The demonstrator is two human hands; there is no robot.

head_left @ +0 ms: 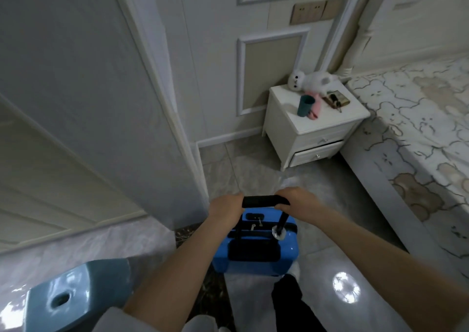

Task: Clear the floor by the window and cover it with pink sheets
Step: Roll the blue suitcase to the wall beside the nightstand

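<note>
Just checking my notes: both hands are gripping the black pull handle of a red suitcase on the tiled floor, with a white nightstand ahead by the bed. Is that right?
Not quite: the suitcase is blue, not red, as the head view shows. The rest holds: the left hand and right hand grip its black pull handle over the tiled floor, with the white nightstand ahead by the bed.

Open tile floor (236,169) runs ahead of the blue suitcase (255,245), hemmed by the door frame (177,118) on the left, the white nightstand (314,133) (lower drawer apparently ajar) and the bed (416,154) on the right.

Blue suitcase (255,253), black handle (261,200)
</note>
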